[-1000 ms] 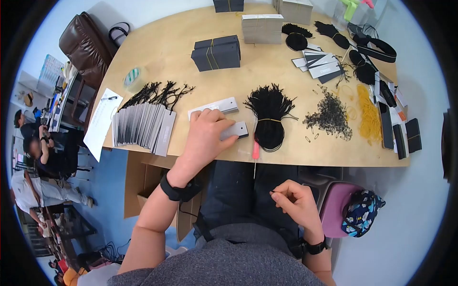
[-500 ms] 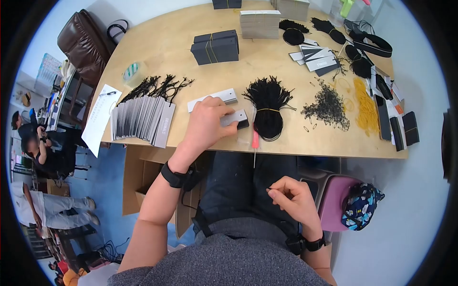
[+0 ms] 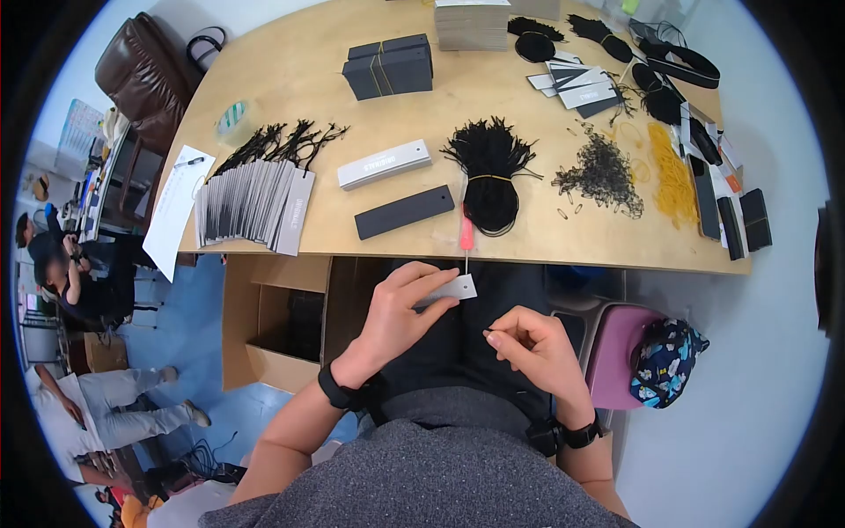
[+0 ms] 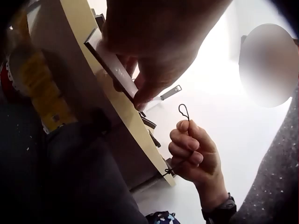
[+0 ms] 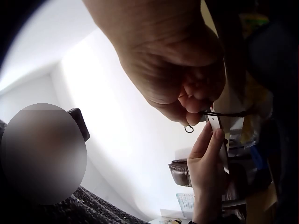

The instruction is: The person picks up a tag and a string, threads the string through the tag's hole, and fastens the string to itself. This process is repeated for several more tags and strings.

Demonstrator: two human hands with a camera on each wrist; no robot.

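Note:
My left hand pinches a light grey tag over my lap, its holed end sticking out past the fingertips. To its right my right hand pinches a thin black cord; in the left wrist view a small loop of the cord stands up above the fingertips. The tag and cord are apart in the head view. On the table lie a dark tag stack and a white-topped tag stack. Beside them is a bundle of black cords tied with a yellow band.
Strung tags fan out at the left. Black safety pins and yellow bands lie at the right. A red-handled tool overhangs the table's front edge. Banded dark tags stand behind; an open carton is below.
My left hand has come back from the table to my lap with a tag, uncovering the two stacks. My right hand has shifted slightly left and up, still pinching the cord.

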